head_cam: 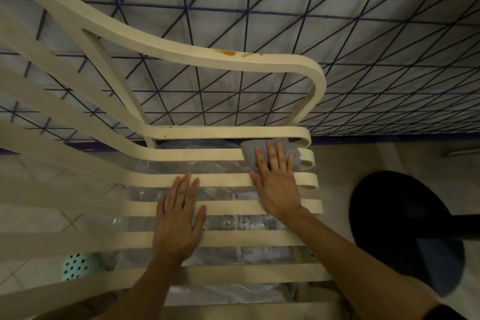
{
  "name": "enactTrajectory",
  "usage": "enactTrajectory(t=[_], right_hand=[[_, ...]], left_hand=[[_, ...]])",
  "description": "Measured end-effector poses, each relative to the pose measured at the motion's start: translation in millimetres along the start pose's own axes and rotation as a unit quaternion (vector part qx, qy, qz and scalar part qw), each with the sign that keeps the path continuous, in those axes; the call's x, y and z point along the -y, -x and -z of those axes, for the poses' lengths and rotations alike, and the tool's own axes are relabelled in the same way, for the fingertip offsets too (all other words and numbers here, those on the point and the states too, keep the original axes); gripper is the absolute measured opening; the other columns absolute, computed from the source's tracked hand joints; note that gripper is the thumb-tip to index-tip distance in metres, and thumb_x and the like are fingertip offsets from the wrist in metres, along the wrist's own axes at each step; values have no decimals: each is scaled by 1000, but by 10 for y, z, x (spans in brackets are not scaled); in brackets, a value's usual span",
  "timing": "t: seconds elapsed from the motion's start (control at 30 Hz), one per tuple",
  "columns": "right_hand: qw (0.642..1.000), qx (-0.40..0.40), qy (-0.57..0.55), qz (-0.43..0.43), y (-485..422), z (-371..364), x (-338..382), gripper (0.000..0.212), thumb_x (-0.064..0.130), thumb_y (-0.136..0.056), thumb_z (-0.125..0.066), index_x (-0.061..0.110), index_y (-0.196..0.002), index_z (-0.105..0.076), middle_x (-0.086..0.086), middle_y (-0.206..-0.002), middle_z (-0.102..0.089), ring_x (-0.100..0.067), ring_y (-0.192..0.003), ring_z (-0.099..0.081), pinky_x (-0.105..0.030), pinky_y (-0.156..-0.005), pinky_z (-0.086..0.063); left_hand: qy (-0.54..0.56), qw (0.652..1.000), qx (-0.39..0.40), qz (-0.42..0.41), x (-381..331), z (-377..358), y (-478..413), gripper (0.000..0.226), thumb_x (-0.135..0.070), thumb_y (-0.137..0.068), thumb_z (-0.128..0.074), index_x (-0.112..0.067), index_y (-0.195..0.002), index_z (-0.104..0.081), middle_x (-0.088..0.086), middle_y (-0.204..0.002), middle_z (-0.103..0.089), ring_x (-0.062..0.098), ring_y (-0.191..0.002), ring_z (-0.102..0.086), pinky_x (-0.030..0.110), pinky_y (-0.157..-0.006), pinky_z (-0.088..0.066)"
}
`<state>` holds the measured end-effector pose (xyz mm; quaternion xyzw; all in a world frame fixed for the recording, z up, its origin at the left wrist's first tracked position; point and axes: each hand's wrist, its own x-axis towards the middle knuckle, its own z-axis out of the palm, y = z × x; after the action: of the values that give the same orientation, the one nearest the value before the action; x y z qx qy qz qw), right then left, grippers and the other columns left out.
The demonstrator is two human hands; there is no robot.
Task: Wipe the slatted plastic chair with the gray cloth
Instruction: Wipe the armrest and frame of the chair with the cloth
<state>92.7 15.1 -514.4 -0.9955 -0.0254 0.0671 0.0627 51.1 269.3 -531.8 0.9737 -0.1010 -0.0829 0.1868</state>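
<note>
Flat and open, your left hand (pixel 179 218) rests on the chair (pixel 233 238), and your right hand (pixel 278 184) presses the gray cloth (pixel 249 152) on a far slat.
Your left hand lies in the middle of the seat with straight fingers spread over the slats, holding nothing; I think it helps keep the chair steady. Far from it, an orange stain (pixel 228 53) sits on the armrest (pixel 155 44), and I think it will need a good rub. Your right hand is flat too, fingers pointing far, with the cloth under the fingertips near the right end of the slats. The cloth looks bunched, so spread it out, push down with your whole palm, and slide along each slat from end to end. Both arms reach out from the near edge. On the right stands a black stool (pixel 402 228).
</note>
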Motion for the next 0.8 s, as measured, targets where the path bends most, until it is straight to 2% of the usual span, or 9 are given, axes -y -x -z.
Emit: enactTrajectory(t=[0.17, 0.27, 0.37, 0.43, 0.5, 0.6, 0.7, 0.8], right_hand=[[997, 1, -24, 68, -175, -93, 476, 60, 46, -104, -16, 21, -156, 0, -14, -163, 4, -31, -149, 15, -51, -120, 9], [994, -7, -36, 101, -328, -142, 746, 56, 33, -104, -27, 20, -156, -9, -15, -163, -8, -34, -150, 1, -52, -121, 5], [991, -3, -48, 127, -521, -124, 933, 67, 17, -96, -45, 19, -156, -15, -15, -158, -21, -35, -147, -12, -50, -120, 5], [988, -19, -65, 135, -628, -115, 985, 70, 8, -87, -55, 17, -152, -29, -16, -146, -40, -37, -137, -32, -50, -120, -7], [978, -35, -132, 160, -705, -144, 918, 64, -1, -80, -65, 13, -140, -51, -18, -131, -56, -40, -122, -50, -51, -114, -24], [953, -29, -214, 213, -724, -192, 564, 40, 5, -89, -61, 11, -128, -64, -18, -133, -59, -37, -121, -55, -49, -109, -38], [946, -40, -222, 231, -638, -111, 122, 36, 15, -96, -52, 13, -130, -63, -13, -141, -54, -28, -130, -50, -45, -111, -38], [951, -59, -221, 210, -479, 17, -319, 37, 18, -96, -49, 10, -128, -63, -14, -142, -53, -23, -134, -46, -38, -113, -34]], left_hand=[[-15, 1000, 2, 13, -14, -4, -2, 63, -52, -97, -17, -27, -155, -9, -8, -163, 2, 11, -149, 6, 48, -119, -10], [-18, 1000, 0, 10, -5, -21, -2, 63, -52, -98, -18, -27, -155, -8, -8, -163, 4, 12, -149, 7, 47, -119, -9], [-5, 1000, 4, 7, -1, -34, -2, 63, -53, -98, -18, -28, -155, -9, -8, -163, 4, 13, -149, 6, 50, -118, -11], [-9, 1000, 7, 8, 8, -41, -6, 63, -54, -98, -15, -28, -155, -7, -8, -163, 5, 12, -149, 8, 51, -119, -12], [-13, 1000, 9, 12, 15, -39, 0, 64, -56, -97, -13, -29, -155, -7, -8, -163, 6, 12, -149, 8, 50, -119, -13], [-16, 1000, 12, 13, 11, -32, 4, 64, -57, -97, -12, -29, -155, -6, -9, -162, 6, 11, -149, 9, 49, -119, -12], [-20, 1000, 13, 17, 25, -37, -1, 65, -57, -96, -10, -30, -155, -6, -10, -162, 6, 11, -149, 9, 49, -119, -12], [-17, 1000, 13, 16, 28, -46, -18, 66, -59, -95, -7, -31, -155, -5, -11, -162, 8, 10, -148, 12, 48, -120, -9]])
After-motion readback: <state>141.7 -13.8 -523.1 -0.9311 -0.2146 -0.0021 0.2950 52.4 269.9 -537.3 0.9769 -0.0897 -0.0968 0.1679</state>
